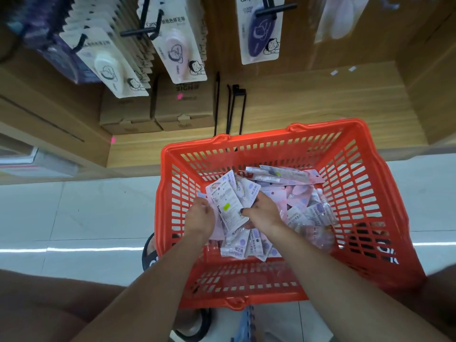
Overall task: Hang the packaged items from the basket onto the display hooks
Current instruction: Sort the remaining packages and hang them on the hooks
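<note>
This is a shop with a pale tiled floor [81, 218] and a wooden shelf wall [308, 102] up ahead. An orange basket [365, 183] sits low in front of the person, and both hands are down inside it.

Far above the hands, black hooks [140, 32] stick out of the wall. Some hooks already carry packs [177, 48], a few in long rows. One thin black hook [235, 107] just above the basket looks bare. So part of the wall is filled, but I cannot tell how much of that is from this job.

A lot is left to do. A big heap of packs [303, 208] lies in the basket, to the right of the hands and under them.

The left hand [201, 215] is curled around the left edge of a small bunch of packs [228, 203]. The right hand [262, 212] grips the same bunch from the right side, with its thumb on the front of the top pack. The bunch stands between the two hands, tipped up a little, and looks lifted off the heap. I think the hands are gathering packs to carry up to a hook.
</note>
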The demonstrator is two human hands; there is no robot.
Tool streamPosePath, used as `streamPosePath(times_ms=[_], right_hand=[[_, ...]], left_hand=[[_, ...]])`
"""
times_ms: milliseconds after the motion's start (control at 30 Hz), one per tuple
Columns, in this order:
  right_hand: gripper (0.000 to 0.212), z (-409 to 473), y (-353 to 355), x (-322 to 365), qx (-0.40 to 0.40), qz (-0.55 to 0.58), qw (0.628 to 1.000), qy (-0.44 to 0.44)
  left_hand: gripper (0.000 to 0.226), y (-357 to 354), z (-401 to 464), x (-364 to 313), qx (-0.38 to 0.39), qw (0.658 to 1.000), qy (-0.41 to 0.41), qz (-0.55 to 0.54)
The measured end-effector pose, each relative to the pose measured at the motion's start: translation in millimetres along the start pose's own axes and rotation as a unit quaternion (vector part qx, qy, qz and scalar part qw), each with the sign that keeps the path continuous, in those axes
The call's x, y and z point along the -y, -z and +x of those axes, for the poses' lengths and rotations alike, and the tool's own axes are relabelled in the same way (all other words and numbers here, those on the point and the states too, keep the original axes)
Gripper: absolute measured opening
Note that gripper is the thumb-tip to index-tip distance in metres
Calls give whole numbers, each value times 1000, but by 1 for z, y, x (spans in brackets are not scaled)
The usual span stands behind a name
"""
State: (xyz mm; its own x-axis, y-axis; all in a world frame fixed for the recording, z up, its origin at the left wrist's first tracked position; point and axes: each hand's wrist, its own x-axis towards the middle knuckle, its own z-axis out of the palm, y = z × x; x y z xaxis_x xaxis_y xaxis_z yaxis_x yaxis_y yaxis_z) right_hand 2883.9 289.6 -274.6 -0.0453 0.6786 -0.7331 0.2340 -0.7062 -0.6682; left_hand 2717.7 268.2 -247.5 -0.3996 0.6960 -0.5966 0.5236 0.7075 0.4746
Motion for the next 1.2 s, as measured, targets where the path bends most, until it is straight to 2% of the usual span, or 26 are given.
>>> streamPosePath(times_ms=[167,300,433,500,567,600,667,733,900,1033,1167,1200], right_hand=[[32,-1,18,-6,23,37,998,-48],[31,-9,28,-12,69,108,988,-89],[32,-24,37,-15,89,141,982,-92],[34,-33,42,-13,91,165,978,-88],[34,-45,46,-9,99,192,973,-80],[34,-50,48,-6,104,205,970,-74],[29,-61,51,0,115,227,965,-60],[26,-72,53,7,123,240,962,-45],[30,-97,65,28,109,225,968,-4],[33,-112,79,56,36,196,979,50],[16,-128,99,93,1,238,965,115],[17,-132,105,103,-6,241,962,131]], left_hand=[[56,1,1,-4,45,995,53,-77],[60,1,-3,-1,38,993,55,-101],[66,4,-10,-10,52,981,70,-172],[57,4,-16,-14,70,977,67,-189],[38,6,-24,-17,88,968,48,-230],[37,6,-28,-17,107,958,40,-263],[48,6,-34,-18,158,940,26,-301],[39,7,-42,-24,177,928,13,-326],[26,19,-59,-46,145,931,-37,-332],[30,45,-64,-64,114,934,-43,-336],[33,72,-71,-87,98,937,-82,-325],[31,78,-74,-94,103,937,-99,-319]])
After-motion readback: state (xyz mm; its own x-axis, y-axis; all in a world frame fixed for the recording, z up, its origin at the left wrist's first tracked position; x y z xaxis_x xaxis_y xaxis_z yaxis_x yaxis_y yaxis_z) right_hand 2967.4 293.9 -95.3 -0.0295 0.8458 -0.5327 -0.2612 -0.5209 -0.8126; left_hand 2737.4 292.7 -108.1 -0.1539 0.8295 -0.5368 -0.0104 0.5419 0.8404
